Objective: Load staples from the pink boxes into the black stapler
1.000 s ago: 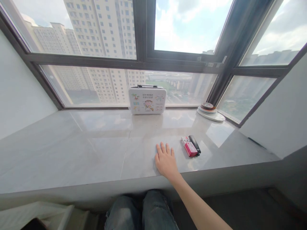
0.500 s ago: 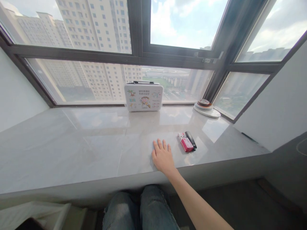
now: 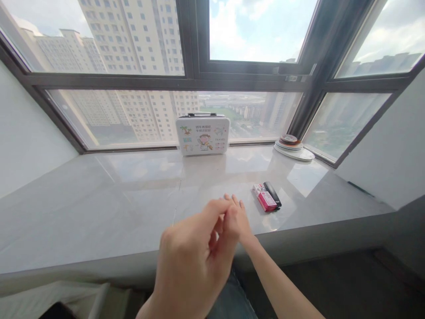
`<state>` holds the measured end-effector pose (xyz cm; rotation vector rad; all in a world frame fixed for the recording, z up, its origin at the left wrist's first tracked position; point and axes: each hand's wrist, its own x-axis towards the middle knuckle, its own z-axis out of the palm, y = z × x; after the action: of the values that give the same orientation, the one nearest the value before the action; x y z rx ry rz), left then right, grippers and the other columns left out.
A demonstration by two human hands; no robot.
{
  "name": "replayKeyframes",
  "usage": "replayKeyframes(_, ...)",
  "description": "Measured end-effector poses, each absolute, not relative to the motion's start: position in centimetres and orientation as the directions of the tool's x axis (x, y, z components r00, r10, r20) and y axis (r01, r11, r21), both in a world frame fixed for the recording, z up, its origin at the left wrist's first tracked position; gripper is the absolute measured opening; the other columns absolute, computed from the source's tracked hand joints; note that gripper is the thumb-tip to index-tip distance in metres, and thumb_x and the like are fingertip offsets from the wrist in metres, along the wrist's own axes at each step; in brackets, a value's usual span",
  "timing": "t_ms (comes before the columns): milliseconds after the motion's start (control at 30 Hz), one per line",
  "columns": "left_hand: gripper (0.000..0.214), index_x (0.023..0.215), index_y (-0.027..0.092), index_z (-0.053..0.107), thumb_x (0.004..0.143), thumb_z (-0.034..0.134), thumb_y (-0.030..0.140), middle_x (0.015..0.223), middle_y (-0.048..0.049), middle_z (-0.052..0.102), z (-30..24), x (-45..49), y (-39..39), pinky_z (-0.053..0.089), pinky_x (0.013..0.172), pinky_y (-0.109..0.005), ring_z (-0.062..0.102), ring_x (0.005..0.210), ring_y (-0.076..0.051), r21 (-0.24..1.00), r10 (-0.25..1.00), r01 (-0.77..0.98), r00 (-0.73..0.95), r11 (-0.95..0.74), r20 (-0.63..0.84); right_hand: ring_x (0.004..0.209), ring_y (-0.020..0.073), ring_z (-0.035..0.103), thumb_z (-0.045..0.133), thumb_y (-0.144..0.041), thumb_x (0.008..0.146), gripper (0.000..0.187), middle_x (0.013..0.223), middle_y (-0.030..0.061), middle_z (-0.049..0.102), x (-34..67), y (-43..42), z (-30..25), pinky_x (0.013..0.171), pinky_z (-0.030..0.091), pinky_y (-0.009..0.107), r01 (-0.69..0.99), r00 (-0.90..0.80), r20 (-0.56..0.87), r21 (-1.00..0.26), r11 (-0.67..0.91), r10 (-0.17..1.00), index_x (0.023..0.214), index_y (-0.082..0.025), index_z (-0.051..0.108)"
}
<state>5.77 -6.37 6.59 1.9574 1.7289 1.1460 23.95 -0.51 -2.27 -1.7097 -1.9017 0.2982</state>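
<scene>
My left hand point(image 3: 195, 252) is raised close to the camera, with thumb and index finger pressed together in a pinch and the other fingers curled. No object shows in it. Behind it, my right hand point(image 3: 244, 221) lies flat on the pale stone windowsill point(image 3: 139, 204), fingers stretched out and partly hidden by the left. Just right of the right hand, a small pink and white box point(image 3: 265, 199) rests on the sill. A black stapler point(image 3: 272, 193) lies alongside the box. Neither hand touches them.
A white hard case point(image 3: 203, 136) with cartoon prints stands upright against the window. Several stacked plates or discs point(image 3: 294, 148) sit in the right corner. A thin dark strip point(image 3: 361, 189) lies by the right wall. The sill's front edge runs above my knees.
My left hand has come up from below into the view, pinched, and now covers part of the right hand. The right hand remains flat on the sill. The view has shifted slightly.
</scene>
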Motion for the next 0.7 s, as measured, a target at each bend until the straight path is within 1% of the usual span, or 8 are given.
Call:
replayKeyframes(67,0.039,0.124,0.032,0.070,0.105,0.042,0.052,0.112,-0.0037,0.075,5.9,6.3,-4.8,0.058,0.093,-0.041,0.070,0.104,-0.026,0.628,0.945,0.730,0.073,-0.268,0.318,0.140,0.0245,0.049,0.035,-0.028,0.106,0.045,0.147,0.0049,0.059,25.2,-0.5,-1.4,0.117,0.037,0.043,0.816,-0.042,0.255,-0.549,0.180,0.966,0.140,-0.026,0.063)
replayKeyframes(133,0.044,0.130,0.027,0.068,0.107,0.034,0.044,0.130,-0.0052,0.071,4.0,6.3,-2.6,0.049,0.108,-0.041,0.064,0.123,-0.025,0.559,0.943,0.771,0.162,-0.306,0.292,0.123,0.0213,0.061,0.029,-0.031,0.107,0.048,0.137,0.0063,0.066,28.0,-0.3,-0.3,0.101,0.049,0.035,0.779,-0.021,0.303,-0.592,0.205,0.953,0.139,-0.025,0.063)
replayKeyframes(233,0.053,0.153,0.021,0.049,0.104,0.039,0.041,0.161,-0.0083,0.045,-0.2,5.6,0.2,0.028,0.126,-0.046,0.036,0.153,-0.026,0.389,0.945,0.869,0.229,-0.307,0.233,0.103,0.0242,0.065,0.039,-0.045,0.104,0.045,0.116,0.0105,0.070,34.7,0.4,1.3,0.089,0.050,0.034,0.746,0.209,0.430,-0.651,0.141,0.879,0.132,-0.023,0.067)
replayKeyframes(300,0.057,0.159,0.024,0.041,0.104,0.038,0.043,0.168,-0.0067,0.033,-2.5,5.1,1.0,0.016,0.129,-0.051,0.023,0.158,-0.026,0.297,0.945,0.907,0.237,-0.298,0.223,0.092,0.0272,0.065,0.046,-0.057,0.100,0.052,0.099,0.0128,0.070,39.7,1.2,2.0,0.085,0.047,0.037,0.747,0.395,0.318,-0.657,-0.100,0.862,0.126,-0.019,0.070)
replayKeyframes(367,0.057,0.160,0.028,0.038,0.105,0.036,0.044,0.169,-0.0040,0.029,-3.7,4.9,1.2,0.010,0.129,-0.054,0.018,0.159,-0.026,0.250,0.944,0.922,0.244,-0.297,0.221,0.086,0.0289,0.065,0.044,-0.063,0.098,0.058,0.093,0.0132,0.070,43.5,2.0,2.1,0.080,0.045,0.038,0.721,0.400,0.146,-0.660,-0.212,0.905,0.128,-0.019,0.068)
replayKeyframes(500,0.056,0.159,0.032,0.039,0.105,0.034,0.045,0.169,-0.0019,0.029,-3.6,4.9,0.9,0.010,0.129,-0.053,0.020,0.159,-0.025,0.252,0.941,0.918,0.251,-0.305,0.225,0.086,0.0273,0.067,0.045,-0.061,0.097,0.050,0.091,0.0095,0.074,45.2,2.8,1.4,0.078,0.046,0.034,0.724,0.246,0.054,-0.674,-0.147,0.968,0.103,-0.022,0.076)
replayKeyframes(567,0.055,0.158,0.032,0.042,0.105,0.037,0.046,0.169,-0.0019,0.030,-3.3,4.9,0.9,0.011,0.129,-0.052,0.021,0.158,-0.025,0.274,0.940,0.910,0.252,-0.311,0.230,0.083,0.0258,0.067,0.041,-0.063,0.098,0.054,0.086,0.0064,0.074,43.7,2.8,1.0,0.075,0.046,0.032,0.726,0.175,0.037,-0.680,-0.104,0.984,0.091,-0.022,0.076)
replayKeyframes(700,0.050,0.151,0.033,0.051,0.105,0.039,0.050,0.162,-0.0019,0.044,-2.8,5.1,0.8,0.014,0.129,-0.050,0.034,0.154,-0.024,0.425,0.947,0.852,0.224,-0.306,0.232,0.080,0.0236,0.067,0.033,-0.064,0.102,0.061,0.084,0.0045,0.074,38.2,2.6,0.1,0.069,0.044,0.028,0.731,0.119,0.048,-0.680,-0.055,0.992,0.093,-0.022,0.076)
